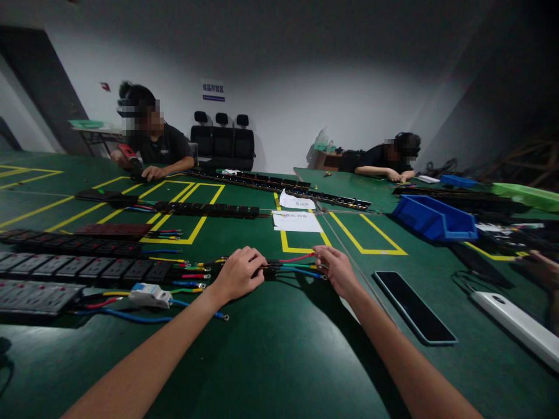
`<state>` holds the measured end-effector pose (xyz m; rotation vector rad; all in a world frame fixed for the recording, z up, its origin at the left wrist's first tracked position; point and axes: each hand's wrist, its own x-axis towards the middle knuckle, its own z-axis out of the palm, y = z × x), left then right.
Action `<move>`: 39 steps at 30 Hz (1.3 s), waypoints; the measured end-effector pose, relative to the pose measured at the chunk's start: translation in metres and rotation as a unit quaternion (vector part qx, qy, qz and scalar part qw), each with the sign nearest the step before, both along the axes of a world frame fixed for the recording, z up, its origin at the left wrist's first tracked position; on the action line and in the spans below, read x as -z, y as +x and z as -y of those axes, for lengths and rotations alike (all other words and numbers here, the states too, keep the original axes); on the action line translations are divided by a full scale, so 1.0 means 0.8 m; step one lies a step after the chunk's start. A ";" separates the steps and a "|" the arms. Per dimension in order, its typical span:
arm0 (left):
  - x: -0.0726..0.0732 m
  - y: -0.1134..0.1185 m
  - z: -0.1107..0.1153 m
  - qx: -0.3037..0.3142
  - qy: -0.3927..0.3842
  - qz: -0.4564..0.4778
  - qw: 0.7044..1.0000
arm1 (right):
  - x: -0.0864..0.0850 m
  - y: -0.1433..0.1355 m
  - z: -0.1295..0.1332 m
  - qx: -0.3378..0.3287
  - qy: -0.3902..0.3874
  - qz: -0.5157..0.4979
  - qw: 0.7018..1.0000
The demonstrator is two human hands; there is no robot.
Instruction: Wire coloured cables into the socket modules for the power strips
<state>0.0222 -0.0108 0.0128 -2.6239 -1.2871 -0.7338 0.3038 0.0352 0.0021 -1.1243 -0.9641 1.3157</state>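
My left hand [239, 272] is closed around a bundle of wires near the middle of the green table [271, 361]. From its right side run a red wire [297, 258], a green wire [301, 267] and a blue wire [312, 274] with a ring terminal at its tip. My right hand [337, 267] pinches the end of the red wire between thumb and fingers. Left of my hands lie several black power strips [78, 266], their coloured leads ending in ring terminals. A white and blue breaker-like block [151, 295] sits on the nearest strip's wires.
A phone [414, 307], a white power-bank-like device [519, 326] and a blue bin [434, 218] stand to the right. Paper labels [297, 222] lie ahead. Two co-workers sit across the table; the left one [163, 148] holds a red tool [129, 156]. Another person's hand [544, 265] shows at right.
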 end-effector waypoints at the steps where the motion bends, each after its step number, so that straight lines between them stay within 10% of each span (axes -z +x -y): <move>1: 0.000 0.000 0.000 -0.004 0.003 -0.003 1.000 | -0.001 0.000 0.001 0.000 0.000 -0.005 1.000; 15: 0.002 0.002 -0.001 -0.023 0.017 0.002 1.000 | -0.005 -0.001 0.001 0.038 0.005 -0.005 0.999; 33: 0.000 0.003 -0.002 -0.090 0.001 0.016 0.996 | 0.010 -0.003 -0.002 0.004 0.158 0.265 0.951; 39: 0.000 0.003 -0.001 -0.088 -0.001 0.025 0.996 | 0.010 -0.006 -0.002 -0.034 0.075 0.186 0.979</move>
